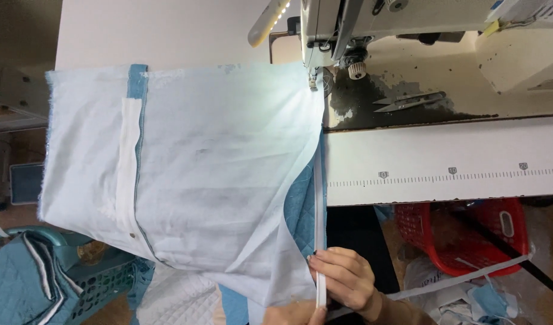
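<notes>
A large white cloth (198, 162) lies spread on the sewing table, over a blue quilted piece (300, 213) that shows at its right edge. A narrow white strip (318, 198) runs along that edge from the needle foot (313, 81) of the sewing machine (373, 18) down to my right hand (342, 278). My right hand pinches the strip and the fabric edge near the bottom of the view. Only a small part of my left hand (291, 314) shows at the bottom edge, against the white cloth; its grip is hidden.
Thread snips (409, 101) lie on the worn machine bed to the right of the needle. A white table extension with a printed measuring scale (445, 159) runs right. Below stand a red basket (469, 235) and a teal basket (90, 283) with quilted pieces.
</notes>
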